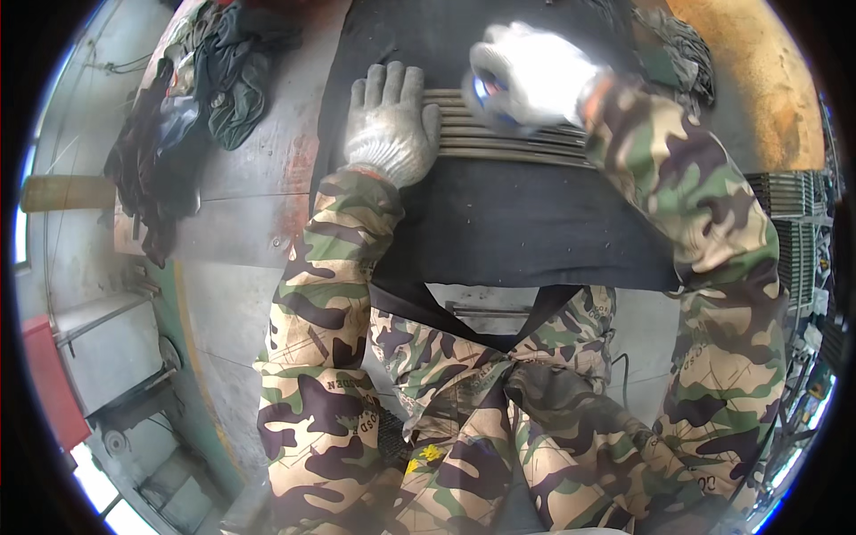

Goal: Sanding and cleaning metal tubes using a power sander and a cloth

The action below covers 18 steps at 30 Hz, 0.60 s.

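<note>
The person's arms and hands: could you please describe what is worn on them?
Both forearms are covered by long camouflage sleeves in green, brown, tan and black patches. The left hand wears a grey-white knitted work glove with a ribbed cuff; the right hand wears a similar whitish knitted glove, blurred here.

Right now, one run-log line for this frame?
left hand: flat on rods | right hand: gripping small blue-tinted object, blurred, over rods | rods: side by side on black mat
</note>
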Each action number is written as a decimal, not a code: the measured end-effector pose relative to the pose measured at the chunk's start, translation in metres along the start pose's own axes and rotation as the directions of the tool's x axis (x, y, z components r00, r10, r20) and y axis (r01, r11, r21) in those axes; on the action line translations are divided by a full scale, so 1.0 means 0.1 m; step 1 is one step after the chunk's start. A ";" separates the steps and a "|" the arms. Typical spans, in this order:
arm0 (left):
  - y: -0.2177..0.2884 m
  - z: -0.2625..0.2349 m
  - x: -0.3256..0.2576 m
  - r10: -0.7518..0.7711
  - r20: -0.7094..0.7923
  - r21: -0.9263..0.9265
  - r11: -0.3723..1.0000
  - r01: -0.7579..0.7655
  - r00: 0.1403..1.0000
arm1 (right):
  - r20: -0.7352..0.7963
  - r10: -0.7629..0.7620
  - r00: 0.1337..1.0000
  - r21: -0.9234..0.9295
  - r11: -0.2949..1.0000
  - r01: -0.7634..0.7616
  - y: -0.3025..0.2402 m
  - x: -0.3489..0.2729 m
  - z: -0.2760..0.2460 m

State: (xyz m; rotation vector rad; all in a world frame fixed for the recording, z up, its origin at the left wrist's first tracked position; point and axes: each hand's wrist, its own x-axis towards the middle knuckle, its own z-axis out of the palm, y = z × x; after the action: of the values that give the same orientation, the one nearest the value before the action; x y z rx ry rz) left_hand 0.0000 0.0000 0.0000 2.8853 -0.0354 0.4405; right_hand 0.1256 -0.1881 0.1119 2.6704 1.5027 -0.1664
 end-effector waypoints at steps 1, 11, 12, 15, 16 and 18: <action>-0.09 -0.09 -0.16 -0.056 0.026 0.050 0.997 0.054 0.998 | -0.022 -0.015 1.000 0.050 0.999 0.017 -0.09 0.17 0.06; -0.28 0.00 -0.09 -0.010 -0.031 0.097 0.995 0.013 0.999 | -0.061 0.004 0.998 0.020 1.000 -0.003 -0.18 0.44 0.13; -0.26 0.03 -0.06 0.001 -0.033 0.091 0.996 0.002 0.999 | 0.029 0.071 0.997 0.021 0.997 -0.071 -0.18 0.46 0.07; -0.24 0.09 -0.03 0.003 -0.037 0.078 0.997 0.000 0.999 | -0.128 -0.070 0.989 0.017 0.997 0.073 -0.30 0.17 0.16; -0.25 0.10 -0.04 0.024 -0.084 0.100 0.995 -0.015 0.996 | -0.185 -0.150 0.971 -0.013 0.989 0.150 -0.29 0.11 0.21; -0.26 0.07 -0.04 0.039 -0.098 0.103 0.994 -0.029 0.994 | -0.112 -0.062 0.992 0.002 0.998 0.062 -0.19 0.24 0.17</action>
State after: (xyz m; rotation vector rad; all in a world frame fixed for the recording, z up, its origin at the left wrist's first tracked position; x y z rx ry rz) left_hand -0.0003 0.0235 -0.0134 2.9615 -0.0467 0.6086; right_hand 0.1206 -0.1595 0.0919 2.6799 1.6200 -0.0237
